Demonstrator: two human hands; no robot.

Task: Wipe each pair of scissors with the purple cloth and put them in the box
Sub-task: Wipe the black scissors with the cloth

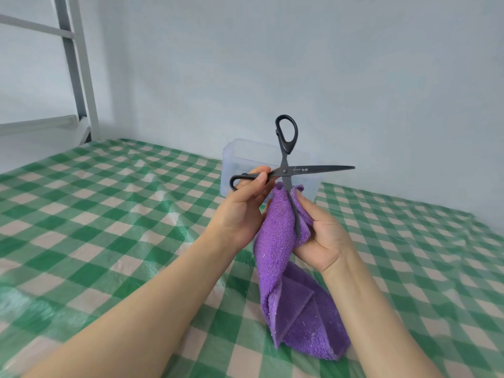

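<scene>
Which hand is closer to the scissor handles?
Left. The left hand pinches one handle of the scissors; the right hand sits lower, holding the cloth around a blade.

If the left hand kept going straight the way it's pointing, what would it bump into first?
The left hand would probably meet the clear box just beyond it first, though depth is unclear.

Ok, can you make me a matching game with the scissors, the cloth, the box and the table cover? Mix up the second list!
1. scissors
2. purple cloth
3. box
4. table cover

A. see-through, standing at the back
B. green and cream checks
C. blades wide open, one handle held by the left hand
D. wrapped round one blade, in the right hand

Pairs: 1-C, 2-D, 3-A, 4-B
</scene>
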